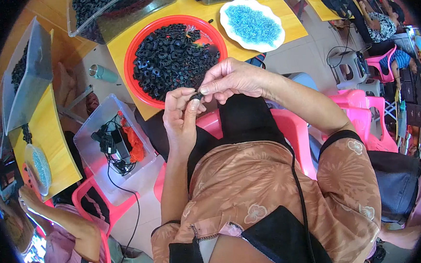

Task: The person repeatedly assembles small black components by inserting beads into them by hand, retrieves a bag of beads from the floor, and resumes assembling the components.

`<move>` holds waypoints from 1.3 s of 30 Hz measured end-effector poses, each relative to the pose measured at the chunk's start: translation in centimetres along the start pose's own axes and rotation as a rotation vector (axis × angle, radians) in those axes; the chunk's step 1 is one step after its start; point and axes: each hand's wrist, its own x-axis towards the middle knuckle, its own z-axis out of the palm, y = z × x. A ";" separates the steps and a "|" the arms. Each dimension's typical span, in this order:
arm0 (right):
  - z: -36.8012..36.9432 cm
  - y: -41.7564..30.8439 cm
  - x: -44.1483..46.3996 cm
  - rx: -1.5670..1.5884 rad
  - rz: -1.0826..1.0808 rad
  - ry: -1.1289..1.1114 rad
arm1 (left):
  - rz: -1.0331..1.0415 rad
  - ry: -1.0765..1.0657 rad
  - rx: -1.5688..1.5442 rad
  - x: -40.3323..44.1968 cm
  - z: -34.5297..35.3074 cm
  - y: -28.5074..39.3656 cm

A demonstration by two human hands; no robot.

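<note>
My left hand point(182, 110) pinches a small black plastic part point(197, 96) between thumb and fingers, just past my lap. My right hand point(226, 81) meets it from the right, its thumb and forefinger closed at the part's upper end; whatever sits in that pinch is too small to make out. Just beyond both hands is a round red tray point(128, 64) heaped with similar black plastic parts point(172, 56). Farther right lies a white scalloped plate point(277, 20) bearing many small clear-blue pieces point(252, 24).
The yellow table point(290, 23) also carries clear bins point(116, 16) of black parts. On the floor at left stands a clear box point(88, 139) with cables and an orange-red bundle. A green bottle point(103, 73) is behind it. Co-workers sit at far left and upper right; pink chairs point(363, 103) surround me.
</note>
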 end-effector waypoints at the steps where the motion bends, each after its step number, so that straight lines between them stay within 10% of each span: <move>1: 0.0 0.0 0.0 -0.017 -0.001 0.013 | -0.009 0.002 0.013 0.0 0.0 0.1; 21: 1.7 0.7 -0.3 -0.348 -0.315 0.111 | -0.052 0.001 0.083 0.0 -0.4 -0.1; 27: 1.9 -0.6 -0.3 -0.580 -0.221 0.089 | -0.013 0.007 0.167 -0.1 -0.7 -0.6; 39: -0.1 -0.1 0.5 0.095 0.268 -0.246 | 0.094 0.040 0.079 -0.4 0.2 -0.5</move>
